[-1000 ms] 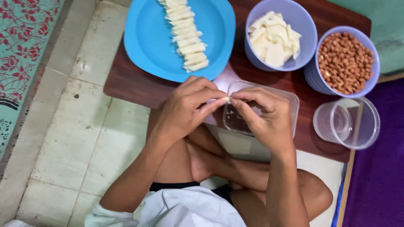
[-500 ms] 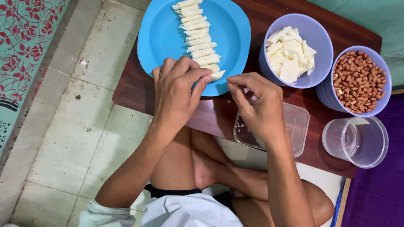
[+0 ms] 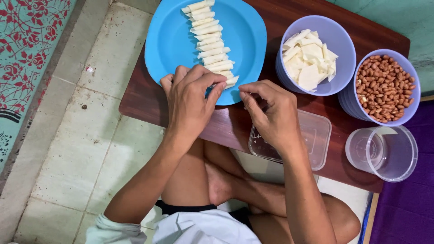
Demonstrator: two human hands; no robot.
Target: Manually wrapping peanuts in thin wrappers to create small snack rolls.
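Since half a second ago, both hands sit much as before. Left hand (image 3: 192, 97) pinches a pale rolled wrapper (image 3: 229, 82) at the near rim of the blue plate (image 3: 174, 40); its fingers hide most of it. Right hand (image 3: 271, 113), fingertips pressed together, covers part of the clear container (image 3: 312, 140). Beyond stand the wrapper bowl (image 3: 337, 31) and peanut bowl (image 3: 409, 113) on the tabletop (image 3: 144, 108).

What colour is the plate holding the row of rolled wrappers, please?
The plate is bright blue, seen clearly in the head view.
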